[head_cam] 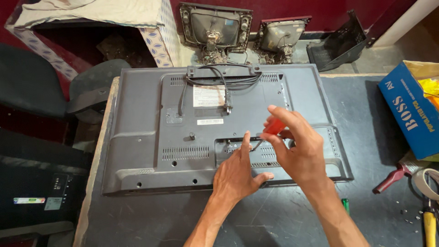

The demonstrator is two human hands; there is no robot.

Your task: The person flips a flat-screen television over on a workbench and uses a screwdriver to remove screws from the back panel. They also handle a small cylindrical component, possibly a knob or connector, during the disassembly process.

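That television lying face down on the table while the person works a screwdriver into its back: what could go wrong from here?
The left hand rests its fingers right beside the tip of the red screwdriver held by the right hand; a slip might jab a finger or scratch the television. Its screen lies face down on the table, so hard pressing may mark it. Any freed screw could get lost among the small bits near the edge.

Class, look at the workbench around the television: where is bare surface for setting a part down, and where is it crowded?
Bare table lies along the near edge below the television, left of the left hand. Another strip runs between the television and the blue box. The far right is crowded: red-handled tool, tape roll.
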